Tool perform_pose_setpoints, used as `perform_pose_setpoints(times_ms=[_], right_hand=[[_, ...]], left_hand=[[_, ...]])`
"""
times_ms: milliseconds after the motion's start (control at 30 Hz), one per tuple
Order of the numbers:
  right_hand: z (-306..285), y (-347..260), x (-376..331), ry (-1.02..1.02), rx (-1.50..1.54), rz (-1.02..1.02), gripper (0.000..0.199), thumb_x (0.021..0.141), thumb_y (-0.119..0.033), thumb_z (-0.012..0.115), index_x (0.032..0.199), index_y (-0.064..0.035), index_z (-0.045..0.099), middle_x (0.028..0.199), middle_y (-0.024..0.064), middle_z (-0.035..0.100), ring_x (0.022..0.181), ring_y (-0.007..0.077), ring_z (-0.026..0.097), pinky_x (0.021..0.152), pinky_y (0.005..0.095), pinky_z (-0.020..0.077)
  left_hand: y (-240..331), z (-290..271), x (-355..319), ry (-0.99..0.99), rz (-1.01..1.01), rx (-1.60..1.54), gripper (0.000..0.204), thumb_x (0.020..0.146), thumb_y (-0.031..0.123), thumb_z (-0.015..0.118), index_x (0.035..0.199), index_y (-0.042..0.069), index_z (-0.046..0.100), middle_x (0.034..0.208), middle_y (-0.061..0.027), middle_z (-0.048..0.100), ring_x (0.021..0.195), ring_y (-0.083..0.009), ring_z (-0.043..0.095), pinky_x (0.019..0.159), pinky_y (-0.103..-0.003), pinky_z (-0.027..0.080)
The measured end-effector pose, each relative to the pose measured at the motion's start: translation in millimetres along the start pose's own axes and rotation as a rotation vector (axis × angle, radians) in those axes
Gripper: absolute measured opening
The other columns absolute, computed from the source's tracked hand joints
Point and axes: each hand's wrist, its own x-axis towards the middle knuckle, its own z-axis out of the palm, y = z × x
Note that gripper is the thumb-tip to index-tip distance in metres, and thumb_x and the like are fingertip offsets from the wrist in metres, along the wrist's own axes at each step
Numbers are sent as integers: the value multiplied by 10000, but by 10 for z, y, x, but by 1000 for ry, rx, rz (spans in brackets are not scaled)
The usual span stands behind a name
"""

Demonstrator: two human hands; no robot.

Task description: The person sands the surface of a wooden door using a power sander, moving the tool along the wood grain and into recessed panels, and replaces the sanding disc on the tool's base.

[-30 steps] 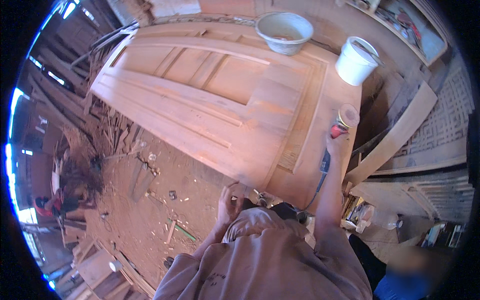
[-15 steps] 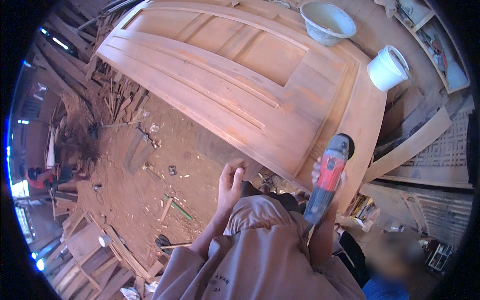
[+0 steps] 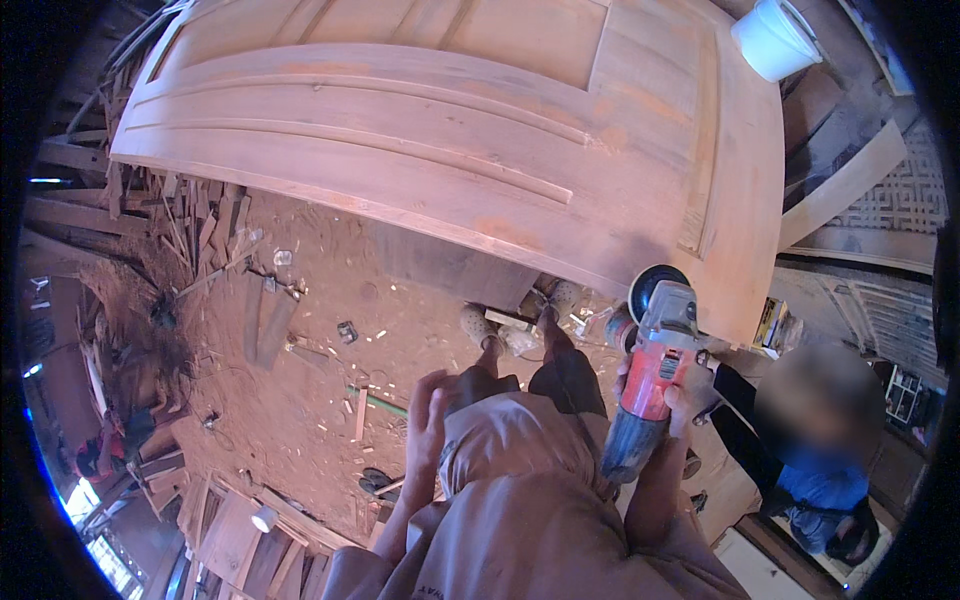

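My right hand (image 3: pixel 681 402) is wrapped round the red and grey body of an angle grinder (image 3: pixel 660 372). A round black disc (image 3: pixel 652 284) is on the grinder's head, close to the near edge of a large panelled wooden door (image 3: pixel 640 210). Whether the disc touches the wood I cannot tell. The door lies flat, with recessed panels, raised mouldings and orange-brown patches. My left hand (image 3: pixel 428 415) holds nothing; its loosely bent fingers are apart beside my left thigh.
A white bucket (image 3: pixel 776 40) stands at the door's far right corner. Close on my right is another person in a blue top (image 3: pixel 825 495). Scrap wood (image 3: pixel 215 225) is piled at left, and offcuts and a green stick (image 3: pixel 385 402) litter the dirt floor.
The grinder has come back toward me, from over the door to its near edge. My left hand has dropped lower and left. The view has shifted, and the basin is out of sight.
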Motion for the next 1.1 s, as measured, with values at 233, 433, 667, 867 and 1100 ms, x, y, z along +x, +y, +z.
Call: perform_pose_setpoints(times_ms=[233,433,667,867,1100], right_hand=[[687,183,88,-150,230,116,933,683,-540,735,1322,51,397,1027,148,588,812,257,614,719,349,541],[710,534,424,-798,666,247,958,723,-685,691,1274,49,416,928,162,610,709,257,624,638,351,515],[571,226,508,-498,161,308,964,762,-743,605,1286,46,426,966,198,617,737,285,651,652,374,554],[406,-140,732,-469,56,356,732,774,-471,704,1281,10,488,1036,160,651,816,254,673,728,366,572],[316,-743,1016,-580,-109,479,730,948,-647,409,1281,-4,509,1032,127,661,895,208,656,808,337,533]], left_hand=[[864,663,596,-571,15,-571,636,1048,474,262,1419,-28,383,1375,-175,508,1290,-276,475,1126,-405,317],[1283,1036,899,-667,-30,-856,758,993,621,266,1430,13,383,1376,-169,507,1264,-276,496,1103,-421,363],[1495,929,662,-79,167,-816,347,1041,380,450,939,94,619,792,31,614,689,-43,565,634,-229,474],[1526,1061,943,206,174,-214,525,1039,475,366,868,57,634,730,-13,602,630,-86,515,591,-269,441],[1930,1476,915,228,331,-813,531,1003,520,400,642,132,433,566,-4,420,501,-118,436,495,-267,362]])
